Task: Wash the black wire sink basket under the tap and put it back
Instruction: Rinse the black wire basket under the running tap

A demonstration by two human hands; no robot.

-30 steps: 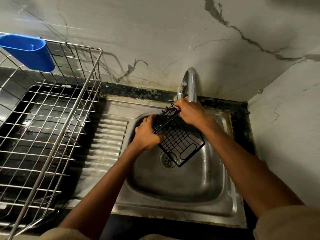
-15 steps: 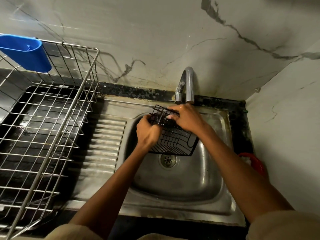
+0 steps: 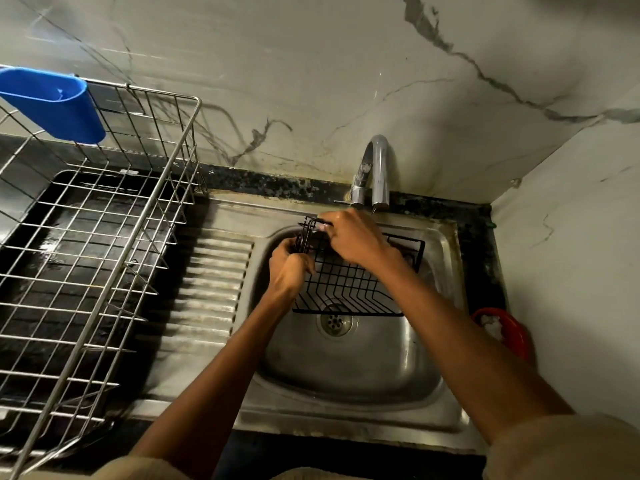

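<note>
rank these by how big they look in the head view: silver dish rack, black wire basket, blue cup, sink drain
1. silver dish rack, though nearer the camera
2. black wire basket
3. blue cup
4. sink drain

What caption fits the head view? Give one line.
Both hands, left and right, hold the basket over the sink below the tap.
</note>
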